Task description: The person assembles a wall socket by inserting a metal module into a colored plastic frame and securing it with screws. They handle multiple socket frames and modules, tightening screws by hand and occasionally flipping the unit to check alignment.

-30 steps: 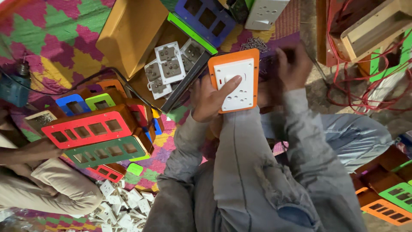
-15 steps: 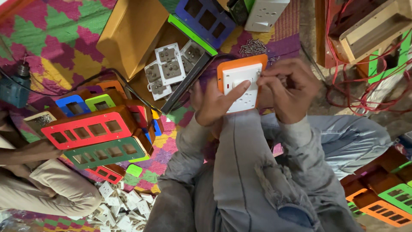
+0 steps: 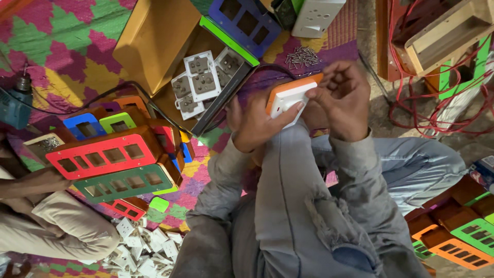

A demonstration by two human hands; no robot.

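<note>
My left hand (image 3: 256,122) grips an orange-framed switch board with a white plate (image 3: 289,97), thumb lying across its white face. It rests tilted against my raised knee in grey trousers (image 3: 288,175). My right hand (image 3: 345,98) is at the board's right edge, fingers curled over it, touching the orange frame. Whether something small is pinched in those fingers is hidden.
A pile of screws (image 3: 303,55) lies on the mat beyond the board. White socket modules (image 3: 201,77) fill an open box. Stacked coloured frames (image 3: 105,154) sit at left by another person's leg (image 3: 56,226). A drill (image 3: 15,100) lies far left, red wires (image 3: 442,108) right.
The board has tipped from face-up to edge-on against my knee. My right hand came down from the top edge to its right side.
</note>
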